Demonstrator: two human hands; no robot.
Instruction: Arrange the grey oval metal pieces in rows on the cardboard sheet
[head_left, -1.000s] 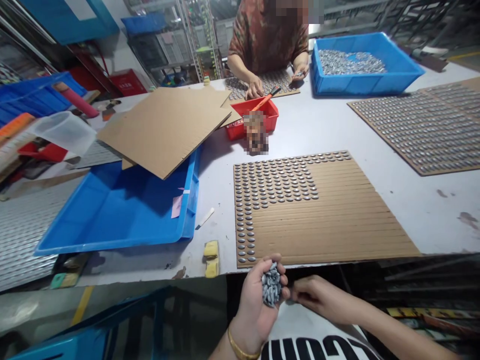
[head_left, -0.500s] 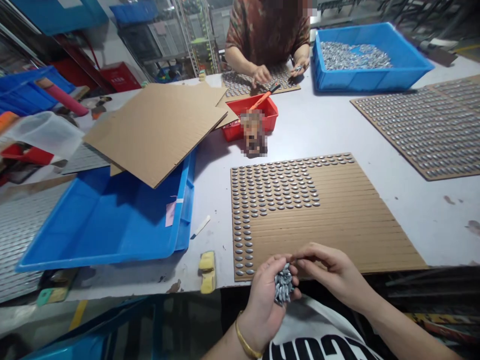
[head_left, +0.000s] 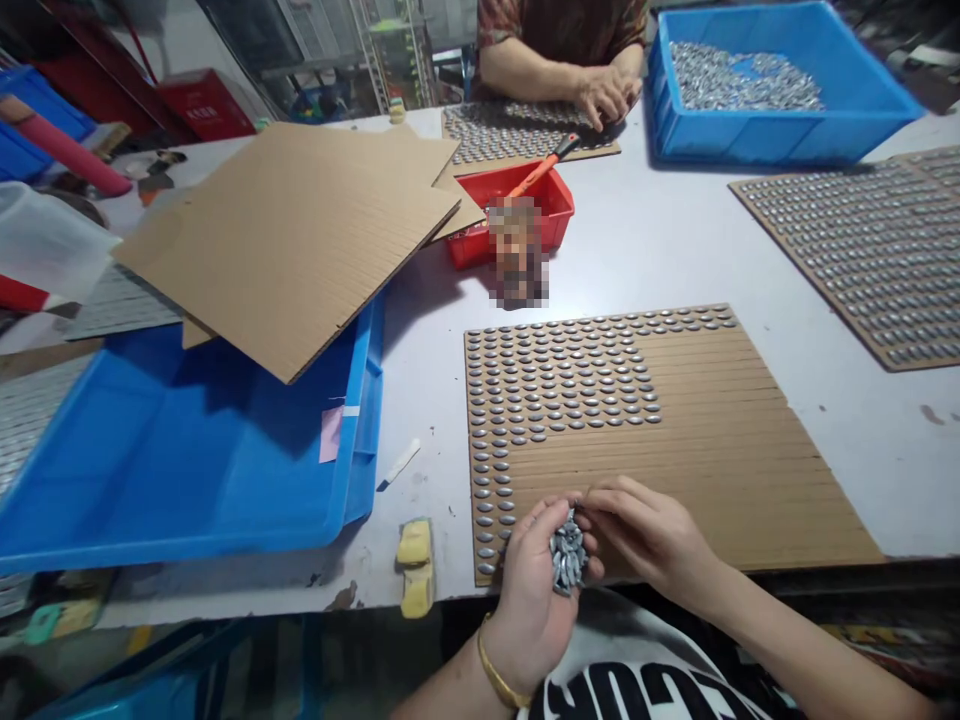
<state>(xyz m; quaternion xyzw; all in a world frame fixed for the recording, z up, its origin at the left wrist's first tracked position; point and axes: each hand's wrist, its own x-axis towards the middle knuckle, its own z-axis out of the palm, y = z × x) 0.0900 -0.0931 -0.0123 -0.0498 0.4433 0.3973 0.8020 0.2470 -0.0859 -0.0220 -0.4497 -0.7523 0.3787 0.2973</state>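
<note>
My left hand is cupped around a pile of small silvery metal pieces, pointed-oval in shape. Close beside it, the fingers of my right hand are pinched together at the edge of the pile; whatever is between their tips is too small to make out. Both hands are over the near edge of a cardboard sheet. Rows of the same oval pieces lie on the sheet's far left part and down its left side. The rest of its ribbed surface is bare.
A blue bin with stacked cardboard sheets stands left. Beyond my sheet is a red tray with an orange-handled tool. A co-worker's hands are over another sheet. A blue bin of metal pieces and a filled sheet are right.
My right hand has come closer to the pile in my left hand. The co-worker's hands have come together. The view has shifted slightly.
</note>
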